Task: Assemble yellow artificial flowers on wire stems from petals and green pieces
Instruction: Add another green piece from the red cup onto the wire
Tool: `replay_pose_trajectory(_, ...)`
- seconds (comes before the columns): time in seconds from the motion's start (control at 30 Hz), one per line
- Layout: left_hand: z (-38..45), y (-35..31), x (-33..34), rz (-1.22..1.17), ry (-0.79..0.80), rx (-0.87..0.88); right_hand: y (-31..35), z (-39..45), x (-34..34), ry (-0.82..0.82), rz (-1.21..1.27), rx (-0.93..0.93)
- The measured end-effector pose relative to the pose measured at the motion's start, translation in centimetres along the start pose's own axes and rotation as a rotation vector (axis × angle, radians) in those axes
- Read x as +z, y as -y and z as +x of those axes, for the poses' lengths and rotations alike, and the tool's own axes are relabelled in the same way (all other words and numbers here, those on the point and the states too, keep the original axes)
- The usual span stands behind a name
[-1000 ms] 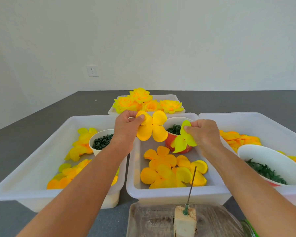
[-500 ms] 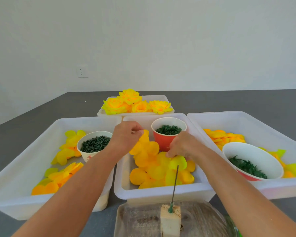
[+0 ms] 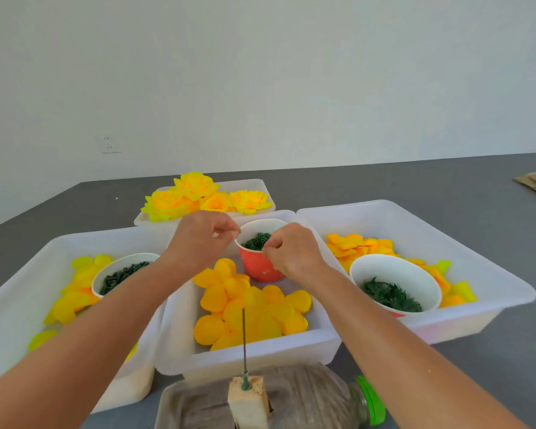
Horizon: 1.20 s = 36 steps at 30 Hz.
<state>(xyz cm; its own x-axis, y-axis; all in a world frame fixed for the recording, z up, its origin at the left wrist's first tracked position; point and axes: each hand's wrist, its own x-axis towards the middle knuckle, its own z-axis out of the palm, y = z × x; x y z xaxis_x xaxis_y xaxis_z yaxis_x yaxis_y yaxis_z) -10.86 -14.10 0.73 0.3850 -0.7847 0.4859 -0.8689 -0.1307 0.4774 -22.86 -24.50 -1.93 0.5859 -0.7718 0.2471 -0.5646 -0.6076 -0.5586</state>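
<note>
Sitting finished in the far tray (image 3: 260, 184): a cluster of yellow flowers (image 3: 195, 198). Bare wire stem (image 3: 244, 339) upright in its block (image 3: 249, 404), nothing threaded on, so plenty left. Loose petals (image 3: 248, 308) heaped in the middle tray (image 3: 260, 356). Left hand (image 3: 200, 239) and right hand (image 3: 293, 250) curled over the red cup (image 3: 260, 267) of green pieces (image 3: 256, 241), fingertips pinched; whether anything is caught, cannot tell.

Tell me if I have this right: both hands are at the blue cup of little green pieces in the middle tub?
Not quite: the cup is red-orange, not blue, as the head view shows. Both hands, left and right, are at its rim in the middle tub.
</note>
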Motion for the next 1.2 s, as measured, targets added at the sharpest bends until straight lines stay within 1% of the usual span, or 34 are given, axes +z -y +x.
replay_pose_trajectory(0.17,2.7,-4.5,2.1,-0.057,-0.037,0.053,-0.5,-0.2,-2.4,-0.035,0.049,-0.049)
replay_pose_trajectory(0.3,3.7,-7.1,4.8,-0.171,-0.013,0.044,-2.0,-0.5,-4.1,-0.048,0.029,-0.062)
replay_pose_trajectory(0.4,4.0,-8.0,6.3,-0.258,-0.016,0.033,-3.5,-0.4,-5.6,-0.044,0.063,-0.055)
replay_pose_trajectory(0.57,3.7,-7.8,8.2,-0.422,0.014,-0.011,-6.7,1.4,-8.8,-0.077,0.168,0.068)
replay_pose_trajectory(0.67,3.4,-7.4,9.1,-0.500,0.020,-0.030,-9.3,2.8,-10.2,-0.087,0.168,0.170)
replay_pose_trajectory(0.73,3.1,-7.2,9.7,-0.502,0.031,-0.040,-10.9,3.4,-10.6,-0.041,0.099,0.207)
replay_pose_trajectory(0.83,2.6,-6.9,10.4,-0.463,0.065,-0.051,-12.5,4.1,-10.0,0.085,-0.017,0.173)
replay_pose_trajectory(0.97,2.3,-7.1,10.6,-0.431,0.085,-0.019,-13.0,5.0,-7.8,0.266,-0.254,0.122)
replay_pose_trajectory(1.1,2.2,-7.2,10.7,-0.434,0.096,-0.011,-13.3,6.0,-5.9,0.401,-0.411,0.126)
replay_pose_trajectory(1.13,2.2,-7.1,10.7,-0.432,0.096,-0.013,-13.3,6.2,-5.6,0.401,-0.446,0.119)
replay_pose_trajectory(1.2,2.3,-7.1,10.8,-0.423,0.095,-0.012,-13.3,6.6,-5.3,0.313,-0.501,0.109)
